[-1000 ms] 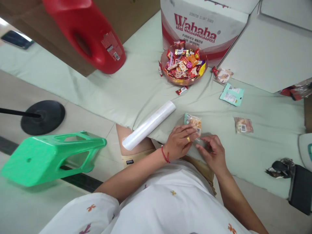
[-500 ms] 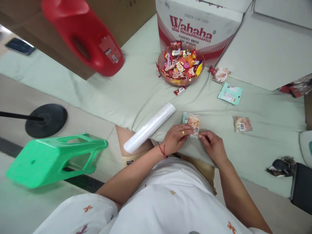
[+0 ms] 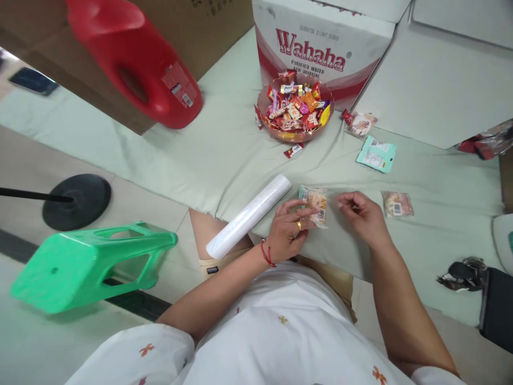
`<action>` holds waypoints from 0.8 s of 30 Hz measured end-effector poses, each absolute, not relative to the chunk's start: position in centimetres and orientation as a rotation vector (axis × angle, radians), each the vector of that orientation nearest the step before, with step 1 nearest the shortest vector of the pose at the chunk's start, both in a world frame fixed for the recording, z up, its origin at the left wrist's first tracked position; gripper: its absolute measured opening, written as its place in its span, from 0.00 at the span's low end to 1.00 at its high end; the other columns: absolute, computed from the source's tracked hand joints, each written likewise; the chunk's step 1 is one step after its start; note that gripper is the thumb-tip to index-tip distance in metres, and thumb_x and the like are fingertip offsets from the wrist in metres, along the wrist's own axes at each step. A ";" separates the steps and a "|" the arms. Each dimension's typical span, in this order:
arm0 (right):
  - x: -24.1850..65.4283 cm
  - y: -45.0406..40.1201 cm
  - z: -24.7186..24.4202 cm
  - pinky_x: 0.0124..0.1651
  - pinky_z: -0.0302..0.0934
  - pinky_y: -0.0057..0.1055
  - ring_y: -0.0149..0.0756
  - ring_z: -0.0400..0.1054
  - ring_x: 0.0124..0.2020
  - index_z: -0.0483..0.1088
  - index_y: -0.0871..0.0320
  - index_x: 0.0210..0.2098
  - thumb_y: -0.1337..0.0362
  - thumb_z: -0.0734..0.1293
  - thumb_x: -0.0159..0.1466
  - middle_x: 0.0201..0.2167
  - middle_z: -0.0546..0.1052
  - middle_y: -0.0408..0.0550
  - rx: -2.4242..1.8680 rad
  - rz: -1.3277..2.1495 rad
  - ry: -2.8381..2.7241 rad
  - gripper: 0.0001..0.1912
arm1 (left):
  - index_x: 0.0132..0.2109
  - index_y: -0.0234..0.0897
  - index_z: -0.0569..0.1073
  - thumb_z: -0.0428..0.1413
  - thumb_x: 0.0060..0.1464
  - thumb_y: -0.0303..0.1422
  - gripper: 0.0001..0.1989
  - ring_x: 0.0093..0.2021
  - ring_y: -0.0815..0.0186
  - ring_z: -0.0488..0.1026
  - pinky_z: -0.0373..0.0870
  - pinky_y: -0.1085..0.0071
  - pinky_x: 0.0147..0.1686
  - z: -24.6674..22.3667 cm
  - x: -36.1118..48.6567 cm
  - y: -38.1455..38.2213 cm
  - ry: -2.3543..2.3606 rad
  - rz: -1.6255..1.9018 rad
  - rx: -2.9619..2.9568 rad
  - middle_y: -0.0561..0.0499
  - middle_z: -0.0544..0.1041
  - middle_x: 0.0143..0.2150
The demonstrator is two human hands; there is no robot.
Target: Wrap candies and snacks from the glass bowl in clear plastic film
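Note:
A small clear-and-green snack packet (image 3: 317, 201) with pale, pinkish-orange contents lies near the front edge of the cloth-covered table. My left hand (image 3: 289, 227) rests on its near left side, fingers apart and touching the wrapper; a ring and a red string bracelet show on it. To the packet's right, my right hand (image 3: 363, 214) hovers with thumb and fingers pinched together. Whether anything thin is between those fingertips cannot be made out. A shiny white roll (image 3: 249, 216), like plastic film, lies slantwise left of the packet, partly over my leg.
A glass bowl (image 3: 296, 137) of wrapped candies stands before a Wahaha carton (image 3: 320, 32). A similar snack packet (image 3: 396, 204) and a mint pouch (image 3: 377, 154) lie to the right. Keys (image 3: 463, 274) are near the right edge. A red jug (image 3: 160, 80) and green stool (image 3: 92, 262) are left.
My right hand has moved away from the packet, up and to the right, still pinched. My left fingers have lifted slightly and spread over the packet.

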State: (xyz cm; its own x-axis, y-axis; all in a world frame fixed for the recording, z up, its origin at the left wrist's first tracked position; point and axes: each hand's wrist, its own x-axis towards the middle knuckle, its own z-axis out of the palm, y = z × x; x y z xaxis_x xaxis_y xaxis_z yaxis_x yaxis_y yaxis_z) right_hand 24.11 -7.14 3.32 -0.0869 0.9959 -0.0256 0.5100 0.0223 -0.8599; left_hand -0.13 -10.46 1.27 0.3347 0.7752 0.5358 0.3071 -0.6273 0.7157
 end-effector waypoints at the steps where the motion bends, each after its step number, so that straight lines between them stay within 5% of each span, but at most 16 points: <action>1: 23.9 -6.3 3.3 0.35 0.62 0.29 0.32 0.65 0.32 0.78 0.56 0.46 0.57 0.70 0.65 0.38 0.74 0.47 -1.513 0.919 -1.712 0.13 | 0.45 0.40 0.80 0.54 0.59 0.24 0.12 0.64 0.55 0.71 0.68 0.51 0.61 1.4 0.1 -10.5 0.949 1.265 2.145 0.46 0.82 0.57; 5: 22.3 -3.3 3.0 0.36 0.66 0.32 0.33 0.68 0.34 0.77 0.53 0.54 0.60 0.70 0.65 0.50 0.75 0.51 -1.337 0.876 -1.894 0.18 | 0.52 0.37 0.78 0.57 0.63 0.29 0.12 0.67 0.55 0.69 0.66 0.54 0.63 1.2 1.1 -10.1 0.926 1.205 2.329 0.44 0.80 0.60; 10: 20.8 -2.5 3.2 0.41 0.68 0.36 0.38 0.73 0.37 0.81 0.53 0.41 0.63 0.67 0.69 0.36 0.78 0.49 -1.239 0.693 -1.943 0.09 | 0.52 0.40 0.78 0.55 0.65 0.30 0.11 0.61 0.59 0.75 0.62 0.55 0.63 0.2 1.1 -9.8 1.060 1.052 2.299 0.47 0.82 0.56; 17: 20.3 -5.9 2.6 0.42 0.70 0.39 0.40 0.72 0.39 0.81 0.51 0.45 0.65 0.65 0.71 0.38 0.80 0.50 -1.149 0.469 -2.053 0.12 | 0.50 0.41 0.80 0.55 0.67 0.30 0.10 0.60 0.59 0.76 0.66 0.55 0.61 0.2 1.0 -9.0 0.983 1.044 2.223 0.47 0.84 0.53; 24: 19.8 -6.6 1.8 0.42 0.70 0.35 0.37 0.74 0.40 0.81 0.50 0.49 0.62 0.65 0.71 0.40 0.77 0.48 -1.277 0.767 -1.835 0.13 | 0.51 0.39 0.78 0.59 0.65 0.32 0.09 0.64 0.56 0.72 0.73 0.53 0.61 -0.9 0.9 -9.1 0.958 1.375 2.068 0.42 0.80 0.56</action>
